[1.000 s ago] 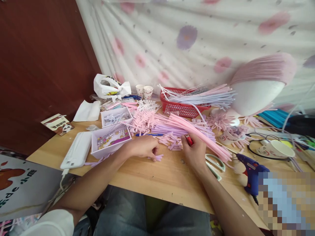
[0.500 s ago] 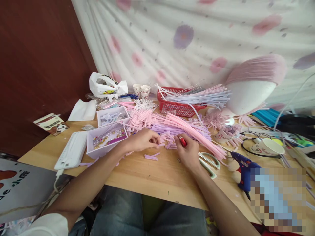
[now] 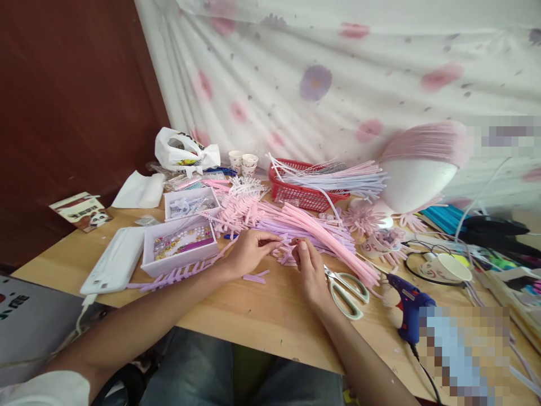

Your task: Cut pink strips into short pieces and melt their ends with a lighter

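Observation:
My left hand [image 3: 248, 252] is closed in a pinch above the short pipe cleaner pieces; what its fingertips hold is too small to make out. Facing it, my right hand [image 3: 311, 270] has its fingers curled around a red lighter, now almost wholly hidden. Between and behind the hands lie cut lilac and pink pipe cleaner pieces [image 3: 284, 256]. Two or three lilac pieces [image 3: 256, 277] rest apart, nearer the table edge. Long pink pipe cleaners [image 3: 329, 239] stretch behind my right hand. Scissors with pale green handles [image 3: 350, 294] lie just right of it.
White boxes of beads [image 3: 180, 265] and a white power bank [image 3: 113, 262] stand left. A red basket [image 3: 304, 197] of pipe cleaners is at the back. To the right are a foam head [image 3: 418, 183], paper cups [image 3: 446, 268] and a blue glue gun [image 3: 408, 307] with its cord.
My right hand has turned and its fingers now cover the red lighter. Both hands are closer to each other's fingertips. The whole view has shifted slightly.

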A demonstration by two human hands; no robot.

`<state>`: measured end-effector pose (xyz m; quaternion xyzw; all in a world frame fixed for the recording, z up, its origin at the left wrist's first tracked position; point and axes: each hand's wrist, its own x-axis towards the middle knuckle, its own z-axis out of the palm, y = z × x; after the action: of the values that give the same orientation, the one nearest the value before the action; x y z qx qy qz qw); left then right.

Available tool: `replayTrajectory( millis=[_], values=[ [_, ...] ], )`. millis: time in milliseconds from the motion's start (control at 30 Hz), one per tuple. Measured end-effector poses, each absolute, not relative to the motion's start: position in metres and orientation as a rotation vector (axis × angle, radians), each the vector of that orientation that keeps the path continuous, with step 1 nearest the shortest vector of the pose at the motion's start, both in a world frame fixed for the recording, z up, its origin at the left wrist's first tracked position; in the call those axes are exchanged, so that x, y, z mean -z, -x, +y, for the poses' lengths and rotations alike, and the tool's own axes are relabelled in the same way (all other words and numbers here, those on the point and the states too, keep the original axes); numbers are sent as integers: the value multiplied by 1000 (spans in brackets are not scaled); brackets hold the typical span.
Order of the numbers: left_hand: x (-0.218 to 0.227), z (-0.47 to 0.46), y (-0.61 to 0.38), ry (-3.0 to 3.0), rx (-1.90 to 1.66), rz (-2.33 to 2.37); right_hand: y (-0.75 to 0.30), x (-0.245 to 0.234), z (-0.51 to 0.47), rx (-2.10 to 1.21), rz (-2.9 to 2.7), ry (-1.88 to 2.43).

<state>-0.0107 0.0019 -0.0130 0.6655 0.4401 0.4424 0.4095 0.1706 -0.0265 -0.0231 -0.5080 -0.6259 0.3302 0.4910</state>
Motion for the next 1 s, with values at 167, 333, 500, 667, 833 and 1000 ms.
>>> replayTrajectory(
  millis=[167, 333, 500, 667, 833, 1000],
  values=[
    [14, -2, 8, -1669, -1138, 1082, -169, 23, -21, -801, -1475, 1244],
    [13, 0, 9, -1605, -1148, 1059, -168, 13, -9, -890, -1492, 1162],
    [14, 3, 9, -1466, -1244, 1029, -167, 15, -2, -985, -1286, 1218],
    [15, 3, 8, -1379, -1264, 1053, -165, 18, -8, -877, -1254, 1242],
    [16, 3, 5, -1128, -1306, 1011, -165, 18, -21, -981, -1181, 1184],
    [13, -1, 2, -1022, -1268, 949, -160, 28, -36, -1122, -1019, 1190]
  ],
)
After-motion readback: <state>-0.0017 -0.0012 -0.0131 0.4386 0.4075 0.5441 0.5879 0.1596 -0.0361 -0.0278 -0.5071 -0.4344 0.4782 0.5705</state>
